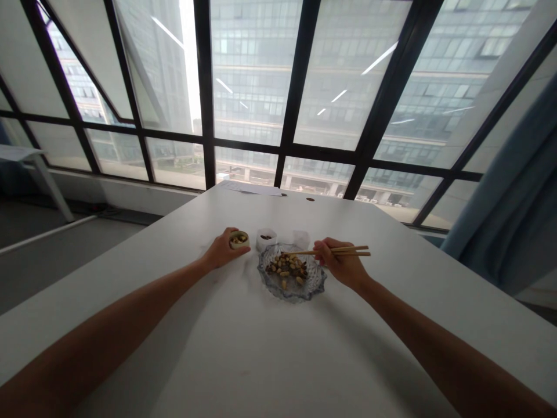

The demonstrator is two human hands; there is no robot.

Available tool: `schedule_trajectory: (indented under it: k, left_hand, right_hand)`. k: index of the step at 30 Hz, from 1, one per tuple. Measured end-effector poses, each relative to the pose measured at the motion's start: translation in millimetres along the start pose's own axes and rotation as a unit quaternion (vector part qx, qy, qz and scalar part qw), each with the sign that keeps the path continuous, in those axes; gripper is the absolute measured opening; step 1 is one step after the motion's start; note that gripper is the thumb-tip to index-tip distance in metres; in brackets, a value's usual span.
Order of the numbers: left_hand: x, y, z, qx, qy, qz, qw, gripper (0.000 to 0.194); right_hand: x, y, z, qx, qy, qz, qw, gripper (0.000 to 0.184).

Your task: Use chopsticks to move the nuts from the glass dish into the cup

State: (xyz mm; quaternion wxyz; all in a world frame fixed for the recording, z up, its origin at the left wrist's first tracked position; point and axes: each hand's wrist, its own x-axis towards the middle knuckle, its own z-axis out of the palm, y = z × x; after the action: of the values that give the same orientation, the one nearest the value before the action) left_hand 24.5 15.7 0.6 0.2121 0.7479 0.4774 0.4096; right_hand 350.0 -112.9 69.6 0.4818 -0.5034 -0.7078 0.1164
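My left hand (220,249) is wrapped around a small round cup (239,245) with pale green pieces inside, at the left of a glass plate. My right hand (342,261) grips a pair of wooden chopsticks (348,251). Their tips reach left over the scalloped clear glass plate (317,283), touching or just above a heap of nuts (287,267), tan and dark brown mixed. Whether the tips pinch a nut is too small to tell. Behind the plate stands a white cup (266,238) with a few dark pieces in it. Beside that is another whitish, translucent cup (301,238).
All this stands on a large white table (278,360). Sheets of paper (252,188) lie at its far edge, near a small dark round thing (310,199). Black-framed windows rise beyond. A blue curtain (505,191) hangs at right; another table (47,174) stands at left.
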Motion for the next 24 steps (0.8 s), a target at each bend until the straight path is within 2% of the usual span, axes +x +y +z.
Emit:
schedule_trajectory:
  k: [6,9,11,13,15,19,22,24]
  left_hand:
    - [-1,3,-1.8,0.003,-0.003,-0.003,1.000,0.072]
    - [-1,5,-2.5,0.005,-0.005,-0.004,1.000,0.072]
    - [-1,4,-2.4,0.007,-0.007,-0.003,1.000,0.072]
    - [-1,3,-1.7,0.009,-0.008,0.000,1.000,0.072]
    - [-1,2,-0.8,0.010,-0.007,0.005,1.000,0.073]
    - [-3,0,-0.2,0.029,0.019,0.076,0.997,0.070]
    - [-5,1,-1.1,0.050,0.033,0.134,0.989,0.069]
    - [-6,2,-1.5,0.056,0.035,0.134,0.989,0.069]
  right_hand:
    - [-6,-22,4,-0.091,-0.071,-0.107,0.988,0.056]
    - [-12,-24,5,-0.091,-0.077,-0.114,0.986,0.056]
    - [-15,-19,5,-0.061,-0.041,-0.082,0.994,0.056]
    - [-17,-11,5,0.004,0.014,-0.021,1.000,0.056]
    - [-17,-3,5,0.089,0.076,0.050,0.992,0.058]
    - [-14,7,5,0.247,0.168,0.161,0.941,0.066]
    - [-15,8,6,0.325,0.181,0.201,0.906,0.067]
    - [-17,8,7,0.348,0.184,0.210,0.895,0.066]
